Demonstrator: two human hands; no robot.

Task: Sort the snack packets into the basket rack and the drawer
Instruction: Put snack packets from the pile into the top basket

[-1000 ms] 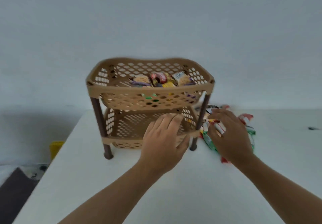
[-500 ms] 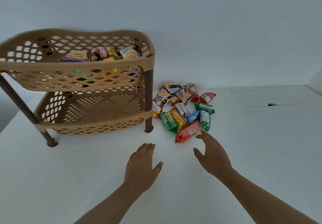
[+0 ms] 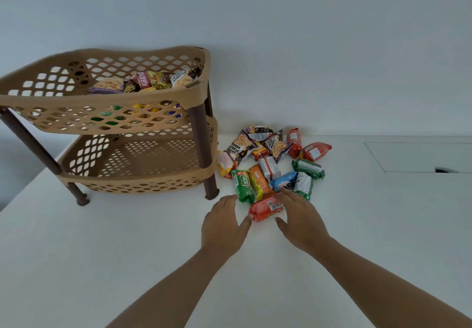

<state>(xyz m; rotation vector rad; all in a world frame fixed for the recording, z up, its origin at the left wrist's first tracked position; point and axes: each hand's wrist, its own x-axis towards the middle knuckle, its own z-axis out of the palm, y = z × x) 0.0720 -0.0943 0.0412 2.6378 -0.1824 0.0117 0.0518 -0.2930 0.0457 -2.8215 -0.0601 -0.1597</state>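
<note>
The left hand [image 3: 224, 225] and right hand [image 3: 302, 223], fingers apart, sit beside the red packet [image 3: 265, 210] at the pile's [image 3: 269, 170] six o'clock, likely to grab it.

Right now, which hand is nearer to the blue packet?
Right. The right hand reaches just below the blue packet; the left hand is farther left, near the green packet.

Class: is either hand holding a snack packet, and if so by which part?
Nothing is held: the left hand and right hand are open, either side of the nearest red packet.
</note>
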